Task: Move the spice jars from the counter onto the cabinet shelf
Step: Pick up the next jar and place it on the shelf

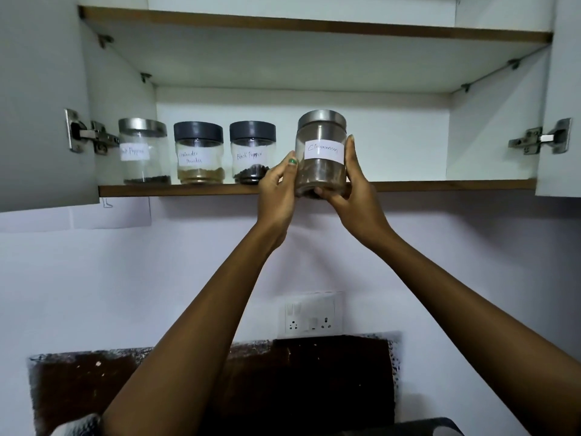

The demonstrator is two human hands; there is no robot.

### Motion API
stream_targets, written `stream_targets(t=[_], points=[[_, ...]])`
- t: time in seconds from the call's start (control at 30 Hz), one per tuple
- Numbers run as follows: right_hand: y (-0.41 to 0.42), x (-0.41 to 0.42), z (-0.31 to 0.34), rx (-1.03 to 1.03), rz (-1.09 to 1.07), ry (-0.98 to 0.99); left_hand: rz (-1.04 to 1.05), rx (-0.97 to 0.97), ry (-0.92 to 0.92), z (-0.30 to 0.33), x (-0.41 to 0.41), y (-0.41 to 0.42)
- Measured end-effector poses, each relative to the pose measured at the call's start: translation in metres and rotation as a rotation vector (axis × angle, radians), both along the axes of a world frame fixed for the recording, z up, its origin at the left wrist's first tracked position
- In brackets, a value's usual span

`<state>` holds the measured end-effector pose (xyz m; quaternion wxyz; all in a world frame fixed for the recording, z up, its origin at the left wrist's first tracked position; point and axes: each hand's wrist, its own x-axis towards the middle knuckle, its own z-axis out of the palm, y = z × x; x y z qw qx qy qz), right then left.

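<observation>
A clear glass jar (321,143) with a steel lid and a label reading "Cinnamon" is held up at the front edge of the lower cabinet shelf (440,185). My left hand (276,190) grips its left side and my right hand (352,190) grips its right side and base. Three jars stand in a row on the shelf to the left: a steel-lidded pepper jar (143,152), a dark-lidded coriander powder jar (198,154) and a dark-lidded black pepper jar (251,152). The counter is out of view.
Both cabinet doors stand open, with a hinge at the left (88,133) and a hinge at the right (544,136). An upper shelf (314,26) spans above. A wall socket panel (309,314) sits below, over a dark backsplash (283,388). Bare shelf lies right of the held jar.
</observation>
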<state>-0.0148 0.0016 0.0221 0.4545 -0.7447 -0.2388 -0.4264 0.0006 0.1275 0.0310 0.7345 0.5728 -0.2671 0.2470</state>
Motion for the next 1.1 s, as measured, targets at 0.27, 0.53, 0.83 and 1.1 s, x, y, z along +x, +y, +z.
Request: stream_targets(t=[0.27, 0.53, 0.83, 1.1], points=[[0.004, 0.037, 0.012, -0.071, -0.249, -0.201, 0.209, 0.178, -0.23, 0.006, 0.021, 0.0], [0.001, 0.07, 0.005, -0.106, -0.411, -0.167, 0.38, 0.354, -0.266, 0.007, 0.041, -0.006], [0.0, 0.075, 0.004, -0.322, -0.432, -0.104, 0.548, 0.596, -0.142, 0.007, 0.054, -0.008], [0.001, 0.078, 0.006, -0.452, -0.488, -0.017, 0.754, 0.76, -0.116, -0.002, 0.056, -0.021]])
